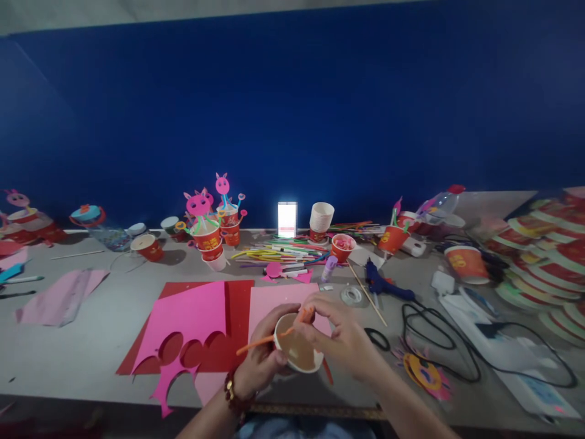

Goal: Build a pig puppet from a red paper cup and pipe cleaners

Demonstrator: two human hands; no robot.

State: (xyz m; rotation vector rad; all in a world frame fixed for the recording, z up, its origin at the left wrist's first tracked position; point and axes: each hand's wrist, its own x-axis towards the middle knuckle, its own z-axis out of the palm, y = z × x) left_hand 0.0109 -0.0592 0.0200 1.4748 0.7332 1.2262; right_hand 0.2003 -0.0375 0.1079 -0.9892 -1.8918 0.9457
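A paper cup (pixel 297 350), its open mouth toward me, is held near the table's front edge. My left hand (pixel 262 360), with a beaded bracelet at the wrist, wraps round its left side. An orange strip (pixel 256 345) sticks out past the rim on the left, and a red-orange piece (pixel 328 371) shows at the cup's lower right. My right hand (pixel 338 335) pinches an orange piece (pixel 304 315) over the cup's upper rim. Part of the cup's outer wall is hidden behind my hands.
Pink cut-out paper (pixel 196 317) lies on red paper (pixel 242 305) at the left. A blue glue gun (pixel 388 285), a tape roll (pixel 351 295) and black cables (pixel 450 341) are on the right. Decorated cups (pixel 208 238), loose sticks (pixel 283 251) and stacked cups (pixel 322 216) stand or lie behind.
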